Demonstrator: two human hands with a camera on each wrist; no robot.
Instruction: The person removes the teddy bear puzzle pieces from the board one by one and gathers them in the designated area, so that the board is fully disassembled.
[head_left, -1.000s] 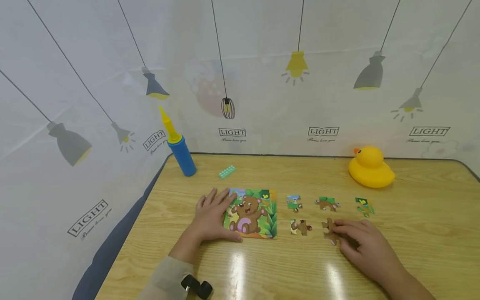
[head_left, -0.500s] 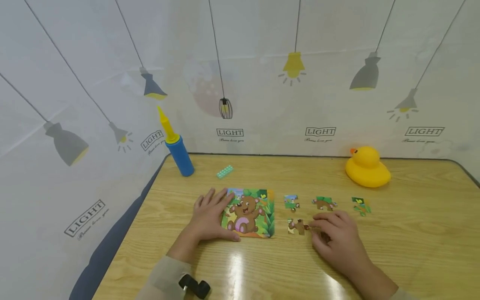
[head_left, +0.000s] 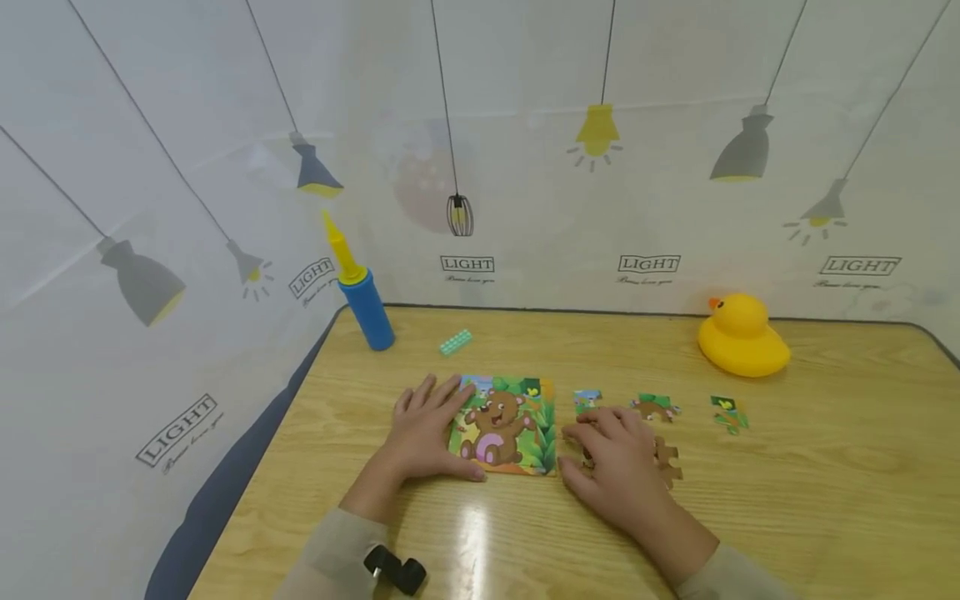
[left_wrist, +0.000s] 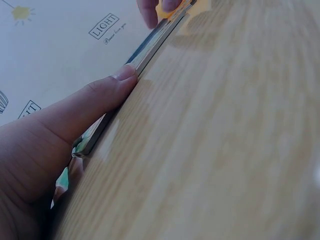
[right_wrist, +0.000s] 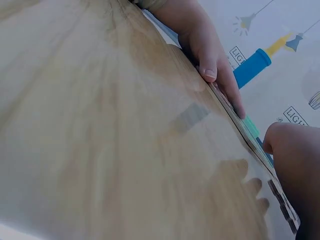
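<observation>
Wooden table, lamp-print backdrop behind. Left hand flat, fingers straight, pressing the bear puzzle board at nine o'clock. Right hand relaxed over a loose piece at three o'clock; grip impossible to tell. Brown piece just beside it.

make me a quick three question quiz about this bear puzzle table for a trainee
1. True or false: the left hand rests on the bear puzzle board.
2. Which toy sits at the table's far right? A) yellow duck B) red car C) green ball
3. Fill in: the blue pump has a ___ nozzle.

Key: 1 true; 2 A; 3 yellow.
</observation>
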